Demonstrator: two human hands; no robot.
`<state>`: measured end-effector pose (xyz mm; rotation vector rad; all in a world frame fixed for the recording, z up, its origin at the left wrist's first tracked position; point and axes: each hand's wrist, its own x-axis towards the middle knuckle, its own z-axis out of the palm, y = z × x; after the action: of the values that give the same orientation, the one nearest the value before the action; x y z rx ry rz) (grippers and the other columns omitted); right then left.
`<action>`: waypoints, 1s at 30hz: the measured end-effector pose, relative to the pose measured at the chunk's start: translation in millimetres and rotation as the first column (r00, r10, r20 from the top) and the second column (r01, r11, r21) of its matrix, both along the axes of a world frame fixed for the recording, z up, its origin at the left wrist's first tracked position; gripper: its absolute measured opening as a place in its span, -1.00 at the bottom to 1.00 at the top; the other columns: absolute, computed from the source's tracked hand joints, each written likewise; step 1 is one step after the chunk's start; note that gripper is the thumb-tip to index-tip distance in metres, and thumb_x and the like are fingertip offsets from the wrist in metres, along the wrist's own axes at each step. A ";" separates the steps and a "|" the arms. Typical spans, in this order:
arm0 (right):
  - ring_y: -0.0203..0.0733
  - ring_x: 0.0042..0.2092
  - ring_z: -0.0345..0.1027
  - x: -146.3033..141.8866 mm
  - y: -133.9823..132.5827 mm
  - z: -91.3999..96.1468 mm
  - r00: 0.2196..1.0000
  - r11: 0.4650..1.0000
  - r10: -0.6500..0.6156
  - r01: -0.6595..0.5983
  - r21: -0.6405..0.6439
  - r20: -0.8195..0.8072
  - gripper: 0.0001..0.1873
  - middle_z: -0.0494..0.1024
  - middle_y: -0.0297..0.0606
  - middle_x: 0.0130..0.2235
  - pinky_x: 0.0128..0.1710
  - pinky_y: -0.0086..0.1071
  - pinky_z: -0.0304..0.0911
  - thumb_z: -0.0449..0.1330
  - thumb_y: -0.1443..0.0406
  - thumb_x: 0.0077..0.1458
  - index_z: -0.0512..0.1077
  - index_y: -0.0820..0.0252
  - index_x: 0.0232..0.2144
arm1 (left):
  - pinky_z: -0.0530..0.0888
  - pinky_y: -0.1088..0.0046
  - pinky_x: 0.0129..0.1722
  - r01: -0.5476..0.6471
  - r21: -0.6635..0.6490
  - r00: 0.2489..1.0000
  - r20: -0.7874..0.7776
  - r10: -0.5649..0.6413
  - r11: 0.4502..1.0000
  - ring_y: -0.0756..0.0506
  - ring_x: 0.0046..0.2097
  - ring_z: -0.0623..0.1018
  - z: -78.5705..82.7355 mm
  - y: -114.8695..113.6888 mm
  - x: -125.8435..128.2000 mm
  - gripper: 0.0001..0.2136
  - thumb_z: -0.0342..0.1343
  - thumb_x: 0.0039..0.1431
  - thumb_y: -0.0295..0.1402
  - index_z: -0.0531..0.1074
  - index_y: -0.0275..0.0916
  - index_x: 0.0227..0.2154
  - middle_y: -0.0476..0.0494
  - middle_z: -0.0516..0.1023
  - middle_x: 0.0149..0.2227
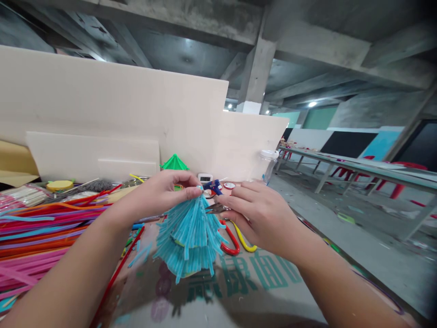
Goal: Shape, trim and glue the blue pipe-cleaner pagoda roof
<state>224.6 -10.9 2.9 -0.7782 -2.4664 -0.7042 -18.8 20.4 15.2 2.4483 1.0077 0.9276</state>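
My left hand (172,187) pinches the tip of a light-blue tiered cone (194,232) made of fuzzy pipe cleaners, its strips fanning out and down like a skirt. Close to the cone's right side, my right hand (259,214) has its fingers closed around scissors. The dark metal blades (215,208) point left, near the strips; whether they touch is unclear. One red handle (234,248) and one yellow handle (246,240) hang below the fingers. Part of the scissors is hidden by my right hand.
Many coloured pipe cleaners (44,228) lie at left, near a yellow round item (59,185). Behind my hands are a green cone (175,161), a small white timer (205,177), a blue glue gun (214,186) and a lidded clear jar (267,165). White boards (191,123) stand behind.
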 end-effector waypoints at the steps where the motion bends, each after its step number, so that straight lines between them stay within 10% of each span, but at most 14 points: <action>1: -0.11 -0.15 0.37 -0.1 -0.5 0.0 1.000 1.000 -0.001 0.001 -0.004 -0.001 -0.71 0.53 -0.20 -0.30 -0.16 -0.23 0.18 0.01 0.21 0.28 0.45 0.17 -0.10 | 0.36 0.48 -0.25 -0.001 0.001 1.000 -0.001 0.001 1.000 -0.08 -0.24 0.48 0.0 0.0 0.0 -0.71 0.05 0.19 -0.08 0.49 -0.21 -0.31 -0.03 0.54 -0.32; 30: -0.12 -0.17 0.36 1.4 1.8 -2.6 0.999 1.000 0.019 -0.020 -0.011 -0.042 -0.72 0.54 -0.19 -0.24 -0.20 -0.25 0.19 0.01 0.21 0.28 0.45 0.17 -0.10 | 0.34 0.50 -0.29 0.018 -0.044 1.000 0.016 -0.017 0.999 -0.03 -0.27 0.46 -0.5 -1.4 -0.9 -0.70 0.04 0.21 -0.07 0.47 -0.21 -0.30 0.01 0.51 -0.34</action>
<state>225.9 -9.0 0.3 -0.7642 -2.4387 -0.6608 -19.8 18.9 14.7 2.4064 0.9897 0.9076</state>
